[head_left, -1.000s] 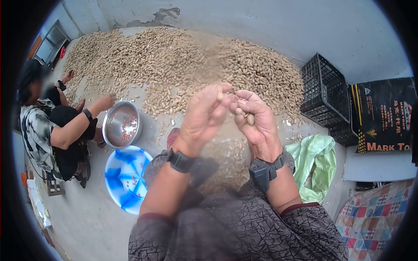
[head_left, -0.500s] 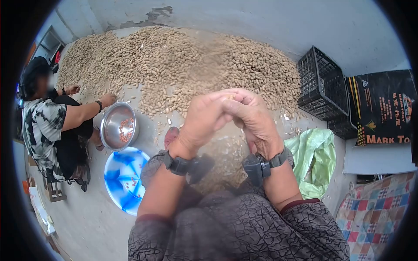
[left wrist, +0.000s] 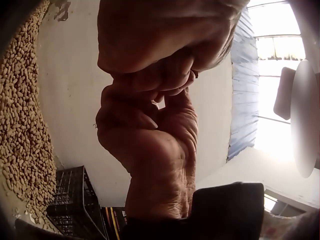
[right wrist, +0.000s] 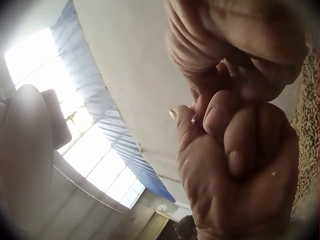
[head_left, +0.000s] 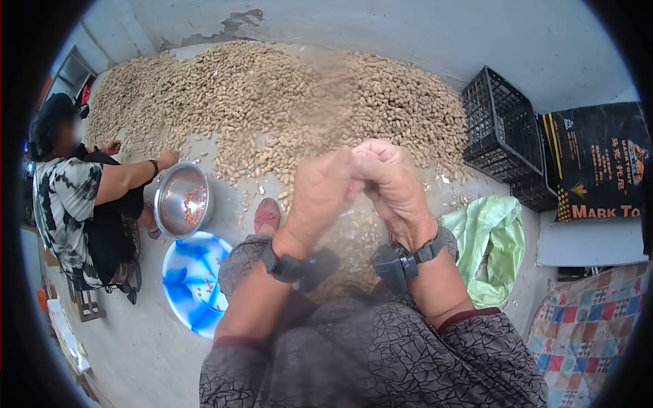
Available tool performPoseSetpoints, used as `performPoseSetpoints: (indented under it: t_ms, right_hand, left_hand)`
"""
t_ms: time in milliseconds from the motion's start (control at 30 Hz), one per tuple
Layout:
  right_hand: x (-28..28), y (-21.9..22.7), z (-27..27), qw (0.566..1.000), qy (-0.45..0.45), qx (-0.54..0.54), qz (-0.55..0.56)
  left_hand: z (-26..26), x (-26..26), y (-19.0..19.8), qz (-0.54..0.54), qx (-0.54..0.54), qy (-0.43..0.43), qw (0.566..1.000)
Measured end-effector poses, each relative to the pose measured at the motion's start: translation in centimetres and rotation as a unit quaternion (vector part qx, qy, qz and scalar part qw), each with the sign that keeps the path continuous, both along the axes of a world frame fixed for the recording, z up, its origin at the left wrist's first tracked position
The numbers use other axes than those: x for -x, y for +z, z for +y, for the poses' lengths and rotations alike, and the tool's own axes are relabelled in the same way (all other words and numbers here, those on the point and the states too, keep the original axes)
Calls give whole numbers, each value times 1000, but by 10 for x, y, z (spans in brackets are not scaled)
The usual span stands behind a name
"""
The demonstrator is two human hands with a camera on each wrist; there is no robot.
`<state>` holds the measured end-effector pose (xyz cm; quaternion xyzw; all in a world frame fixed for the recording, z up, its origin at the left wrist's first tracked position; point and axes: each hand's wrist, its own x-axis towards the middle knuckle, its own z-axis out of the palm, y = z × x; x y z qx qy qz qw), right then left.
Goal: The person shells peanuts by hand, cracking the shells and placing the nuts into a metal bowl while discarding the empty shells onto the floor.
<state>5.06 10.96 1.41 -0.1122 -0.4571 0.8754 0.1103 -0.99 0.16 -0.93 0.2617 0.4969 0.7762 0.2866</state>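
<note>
The left hand [head_left: 316,194] and right hand [head_left: 401,190] meet at the fingertips in front of the chest, both with curled fingers. In the left wrist view the left hand [left wrist: 165,40] is above the right hand [left wrist: 150,150], fingers pressed together. The right wrist view has the right hand [right wrist: 235,35] over the left hand [right wrist: 235,170], with a tiny pale fragment [right wrist: 194,118] at the fingers. The peanuts in the hands are hidden by the fingers. Unshelled peanuts [head_left: 272,95] lie heaped on the floor beyond.
At left a person [head_left: 75,183] sits by a steel bowl [head_left: 164,204] and a blue-and-white basin [head_left: 178,292], both with reddish kernels. Black crates [head_left: 500,132], a green sack [head_left: 486,251] and a black printed bag [head_left: 595,163] are at right.
A second ago the right palm was open upward with peanuts showing, and the left fingers pinched one. Both hands have since closed in together, covering the peanuts. The view has shifted slightly.
</note>
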Motion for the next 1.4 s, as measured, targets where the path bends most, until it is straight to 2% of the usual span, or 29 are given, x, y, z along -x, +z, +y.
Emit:
performPoseSetpoints:
  t_ms: [67, 133, 267, 367, 433, 467, 500, 533, 567, 633, 667, 733, 767, 833, 867, 933, 1167, 1233, 1400]
  right_hand:
    - [1, -2, 0, 1000, -7, -1, -3]
    - [3, -6, 1, 1000, -14, -4, 7]
    - [5, -8, 4, 999, -26, -26, -16]
    - [6, -13, 6, 997, -45, -43, -37]
    - [7, -16, 9, 996, -53, -63, -34]
    - [7, -14, 9, 996, -55, -64, -32]
    - [7, -11, 8, 998, -47, -39, -29]
    - [6, -8, 6, 999, -38, -14, -26]
    - [4, -4, 6, 999, -37, -16, -24]
    - [1, 2, 7, 998, -44, -30, -35]
    - [1, 1, 8, 998, -43, -31, -35]
    - [0, -2, 11, 988, -83, -124, -43]
    - [1, -2, 10, 988, -82, -125, -44]
    - [1, -3, 9, 969, -132, -204, -45]
    - [1, -3, 9, 969, -131, -204, -45]
    - [2, -7, 10, 950, -153, -266, -63]
    - [9, -17, 13, 932, -175, -314, -52]
    - [9, -20, 13, 917, -205, -339, -43]
    - [5, -19, 12, 916, -190, -347, -63]
  left_hand:
    - [1, 0, 0, -18, -8, 12, 1000]
    - [0, 2, 0, 5, 46, 8, 999]
    - [7, 2, -4, 20, 40, 26, 999]
    - [9, 5, -7, 44, 87, 12, 995]
    - [12, 5, -6, 164, 95, 32, 981]
    - [13, 6, -7, 166, 94, 31, 981]
    - [14, 7, -8, 20, 13, -16, 1000]
    - [14, 8, -7, -127, -69, -63, 987]
    - [14, 8, -6, -125, -71, -63, 988]
    - [14, 6, 6, -229, -121, -92, 961]
    - [14, 7, 6, -229, -122, -92, 961]
    - [15, 9, 5, -252, -110, -62, 959]
    - [15, 10, 3, -252, -111, -61, 959]
    - [14, 12, 0, -225, -76, -26, 971]
    - [15, 12, 0, -225, -77, -26, 971]
    - [15, 9, 3, -166, -24, 33, 985]
    - [18, 8, 0, -73, 28, 69, 995]
    - [17, 7, -2, 38, 60, 90, 993]
    - [23, 3, -13, 109, 55, 130, 984]
